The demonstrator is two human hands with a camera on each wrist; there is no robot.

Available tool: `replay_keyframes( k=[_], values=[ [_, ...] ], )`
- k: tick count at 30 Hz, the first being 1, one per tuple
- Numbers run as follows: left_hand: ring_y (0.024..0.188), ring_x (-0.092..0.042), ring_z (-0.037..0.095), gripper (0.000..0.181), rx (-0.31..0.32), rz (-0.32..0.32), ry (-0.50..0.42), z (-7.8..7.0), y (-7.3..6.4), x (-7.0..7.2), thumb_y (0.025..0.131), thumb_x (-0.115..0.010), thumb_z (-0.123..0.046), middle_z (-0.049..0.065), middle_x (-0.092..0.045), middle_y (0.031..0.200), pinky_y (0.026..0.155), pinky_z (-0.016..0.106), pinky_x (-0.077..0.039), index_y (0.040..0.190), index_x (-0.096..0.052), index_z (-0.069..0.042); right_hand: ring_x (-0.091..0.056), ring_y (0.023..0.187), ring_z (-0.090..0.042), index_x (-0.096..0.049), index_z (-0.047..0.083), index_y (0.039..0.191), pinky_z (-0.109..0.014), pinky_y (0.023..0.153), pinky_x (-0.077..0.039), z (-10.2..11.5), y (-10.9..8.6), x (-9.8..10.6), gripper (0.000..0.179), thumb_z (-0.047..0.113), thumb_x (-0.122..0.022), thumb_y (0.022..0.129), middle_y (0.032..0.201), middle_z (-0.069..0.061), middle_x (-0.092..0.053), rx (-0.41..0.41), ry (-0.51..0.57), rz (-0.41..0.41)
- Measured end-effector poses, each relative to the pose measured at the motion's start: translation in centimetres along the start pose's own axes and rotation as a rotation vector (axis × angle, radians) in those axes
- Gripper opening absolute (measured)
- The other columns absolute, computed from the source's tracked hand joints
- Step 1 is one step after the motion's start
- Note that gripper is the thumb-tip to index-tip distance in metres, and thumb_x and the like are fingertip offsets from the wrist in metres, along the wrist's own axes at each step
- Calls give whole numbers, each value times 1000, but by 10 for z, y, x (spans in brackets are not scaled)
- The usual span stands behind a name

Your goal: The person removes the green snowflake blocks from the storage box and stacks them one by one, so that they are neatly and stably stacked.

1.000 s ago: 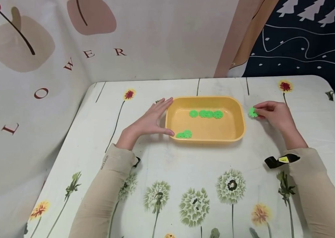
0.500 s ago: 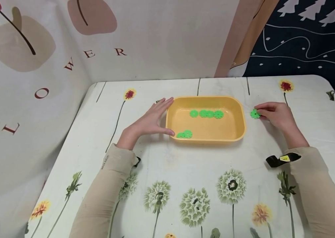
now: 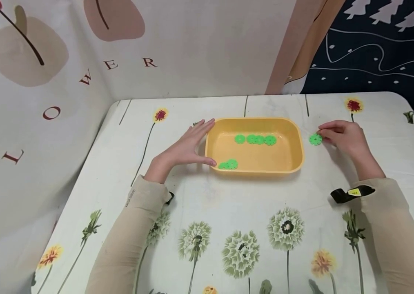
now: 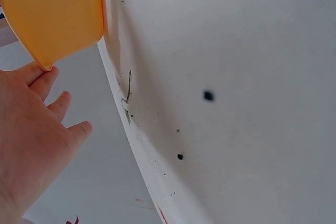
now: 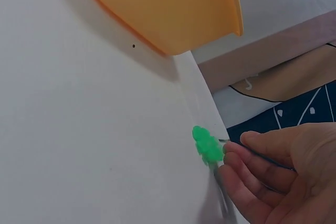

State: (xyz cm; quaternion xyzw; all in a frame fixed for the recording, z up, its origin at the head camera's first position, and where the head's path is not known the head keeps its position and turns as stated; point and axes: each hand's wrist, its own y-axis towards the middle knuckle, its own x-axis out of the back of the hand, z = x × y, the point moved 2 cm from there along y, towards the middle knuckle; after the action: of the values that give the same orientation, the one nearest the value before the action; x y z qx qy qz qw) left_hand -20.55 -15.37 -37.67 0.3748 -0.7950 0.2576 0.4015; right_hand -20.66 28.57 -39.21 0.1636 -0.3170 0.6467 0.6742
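The yellow plastic tray [image 3: 254, 172] stands on the table. Several green snowflake discs [image 3: 270, 140] lie in a row inside it, and more green discs [image 3: 232, 164] overlap in its near left corner. With fingers spread straight, my left hand [image 3: 185, 150] spans the tray's left end, thumb and fingertips touching the rim. To the right of the tray sits another green snowflake disc [image 3: 315, 139], notched around its edge. My right hand [image 3: 348, 139] is just beside that disc, fingers loosely bent. In the right wrist view the thumb stands apart and fingertips lie at the disc's edge.
A flower-print cloth [image 3: 229, 204] covers the table. Behind it hangs a pale printed curtain [image 3: 207, 49], with a dark tree-patterned cloth [image 3: 376, 53] at the back right. A black strap [image 3: 352, 193] is on the right wrist.
My right hand first pinches the green disc and shifts it slightly right. Now the hand has moved a little up and right, while the disc stays put. The left hand keeps its place.
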Motion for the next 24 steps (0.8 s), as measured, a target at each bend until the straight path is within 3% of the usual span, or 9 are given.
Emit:
replay_keyframes(
  k=[7, 14, 19, 24],
  values=[
    [158, 4, 19, 127, -6, 0, 8, 1, 1, 0, 68, -75, -74, -11, -1, 170, 128, 50, 2, 162, -6, -24, -58, 73, 14, -63, 1, 127, -2, 67, -49, 9, 1, 3, 37, 28, -58, 101, 88, 23, -62, 14, 36, -33],
    [158, 4, 21, 128, -15, 1, -1, 0, 1, 1, 69, -76, -73, -7, -3, 170, 128, 51, 2, 162, -8, -19, -61, 74, 12, -67, 4, 123, -3, 67, -51, 16, 6, 5, 34, 28, -61, 99, 102, 1, -71, 69, 96, -55],
    [158, 4, 20, 129, -12, 5, -3, -1, 0, 1, 68, -74, -76, -9, -2, 170, 128, 51, 2, 162, -8, -19, -61, 75, 12, -67, 8, 124, -4, 68, -51, 27, 6, 5, 33, 28, -61, 99, 97, 14, -68, 79, 104, -69],
    [158, 4, 20, 127, -13, 4, -1, -1, -1, 1, 69, -75, -73, -10, -2, 170, 128, 52, 1, 162, -8, -19, -60, 75, 14, -64, 2, 125, -3, 69, -51, 53, -7, 2, 35, 25, -61, 99, 89, 26, -60, 142, 67, -62]
  ],
)
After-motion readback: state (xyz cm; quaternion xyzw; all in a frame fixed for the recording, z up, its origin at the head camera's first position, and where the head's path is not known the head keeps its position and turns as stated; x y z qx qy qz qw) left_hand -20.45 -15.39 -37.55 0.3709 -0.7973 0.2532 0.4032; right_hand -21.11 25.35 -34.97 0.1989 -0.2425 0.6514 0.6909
